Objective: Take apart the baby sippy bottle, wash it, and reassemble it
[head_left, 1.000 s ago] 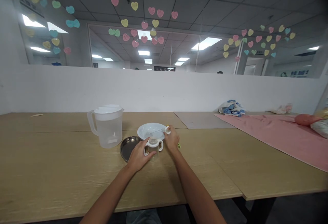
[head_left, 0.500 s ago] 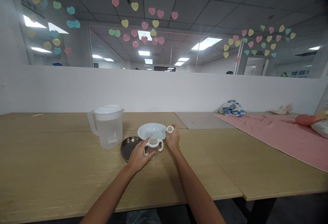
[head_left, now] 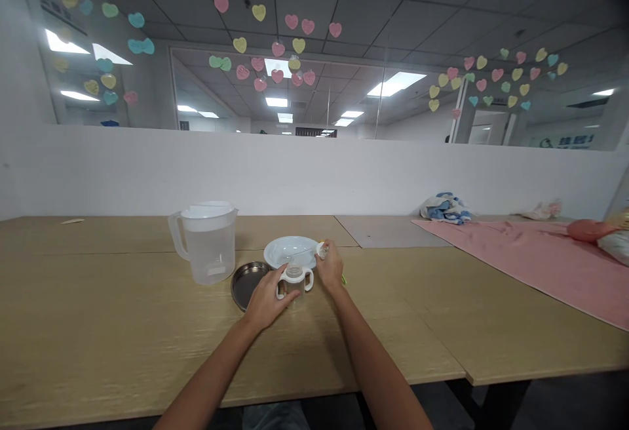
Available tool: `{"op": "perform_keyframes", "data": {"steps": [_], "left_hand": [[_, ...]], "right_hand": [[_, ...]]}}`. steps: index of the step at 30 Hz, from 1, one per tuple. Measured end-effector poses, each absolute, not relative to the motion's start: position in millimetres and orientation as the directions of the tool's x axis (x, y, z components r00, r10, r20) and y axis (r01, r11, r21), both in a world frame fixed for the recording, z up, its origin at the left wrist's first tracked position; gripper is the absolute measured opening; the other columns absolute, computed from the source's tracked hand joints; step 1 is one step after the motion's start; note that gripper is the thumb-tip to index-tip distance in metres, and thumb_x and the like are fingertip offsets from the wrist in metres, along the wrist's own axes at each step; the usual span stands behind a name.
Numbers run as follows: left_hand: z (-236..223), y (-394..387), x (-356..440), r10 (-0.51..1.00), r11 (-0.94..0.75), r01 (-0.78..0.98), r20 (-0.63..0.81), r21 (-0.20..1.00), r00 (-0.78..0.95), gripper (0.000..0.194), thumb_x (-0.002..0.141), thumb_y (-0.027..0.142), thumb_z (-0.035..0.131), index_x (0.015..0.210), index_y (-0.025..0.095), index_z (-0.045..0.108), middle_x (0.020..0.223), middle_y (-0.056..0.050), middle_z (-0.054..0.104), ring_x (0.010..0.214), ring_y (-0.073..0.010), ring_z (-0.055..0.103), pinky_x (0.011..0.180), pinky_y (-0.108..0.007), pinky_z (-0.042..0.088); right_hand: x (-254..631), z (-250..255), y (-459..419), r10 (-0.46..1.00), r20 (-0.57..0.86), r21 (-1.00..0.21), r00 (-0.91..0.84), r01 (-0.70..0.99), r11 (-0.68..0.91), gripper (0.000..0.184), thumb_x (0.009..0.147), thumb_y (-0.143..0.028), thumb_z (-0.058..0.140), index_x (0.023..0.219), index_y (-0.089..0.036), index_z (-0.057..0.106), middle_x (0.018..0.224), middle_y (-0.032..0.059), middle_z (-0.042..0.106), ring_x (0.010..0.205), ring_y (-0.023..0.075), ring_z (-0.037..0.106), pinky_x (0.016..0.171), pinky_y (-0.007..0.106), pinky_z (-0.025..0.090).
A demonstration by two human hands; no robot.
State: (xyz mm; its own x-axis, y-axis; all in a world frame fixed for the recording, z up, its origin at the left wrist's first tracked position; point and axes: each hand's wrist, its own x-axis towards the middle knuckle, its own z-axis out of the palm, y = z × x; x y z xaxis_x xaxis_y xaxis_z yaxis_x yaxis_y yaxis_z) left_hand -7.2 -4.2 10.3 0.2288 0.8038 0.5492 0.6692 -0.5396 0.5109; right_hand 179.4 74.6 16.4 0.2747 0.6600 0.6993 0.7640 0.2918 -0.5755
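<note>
My left hand (head_left: 267, 296) is closed around a small clear bottle with white side handles (head_left: 295, 275), which stands upright on the table. Its top is uncapped. Held in my right hand (head_left: 331, 266) is a white bottle cap (head_left: 322, 250), with what looks like a thin straw reaching left from it over the plate. Behind the bottle is a white plate (head_left: 282, 247). A round metal dish (head_left: 242, 284) sits left of the bottle, partly hidden by my left hand. Something yellow-green peeks out beside my right wrist, too covered to name.
A large lidded plastic pitcher (head_left: 211, 250) with water in it stands at the left. On the right a pink cloth (head_left: 531, 253) covers part of the wooden table (head_left: 122, 345). A blue and white cloth (head_left: 445, 208) lies bunched near the wall.
My right hand has shifted slightly left and turned the cap, so its underside faces me less. My left hand and the bottle have stayed in place.
</note>
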Motion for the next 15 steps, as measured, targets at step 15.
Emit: {"op": "perform_keyframes", "data": {"steps": [15], "left_hand": [[9.1, -3.1, -7.4, 0.781, -0.564, 0.653, 0.584, 0.506, 0.222, 0.060, 0.076, 0.045, 0.058, 0.128, 0.019, 0.045, 0.122, -0.011, 0.057, 0.113, -0.0256, 0.052, 0.096, -0.039, 0.041]], "right_hand": [[180.3, 18.9, 70.2, 0.593, 0.781, -0.411, 0.196, 0.876, 0.252, 0.050, 0.061, 0.004, 0.040, 0.099, -0.021, 0.062, 0.119, 0.0081, 0.048, 0.103, 0.0212, 0.046, 0.084, 0.029, 0.037]]}}
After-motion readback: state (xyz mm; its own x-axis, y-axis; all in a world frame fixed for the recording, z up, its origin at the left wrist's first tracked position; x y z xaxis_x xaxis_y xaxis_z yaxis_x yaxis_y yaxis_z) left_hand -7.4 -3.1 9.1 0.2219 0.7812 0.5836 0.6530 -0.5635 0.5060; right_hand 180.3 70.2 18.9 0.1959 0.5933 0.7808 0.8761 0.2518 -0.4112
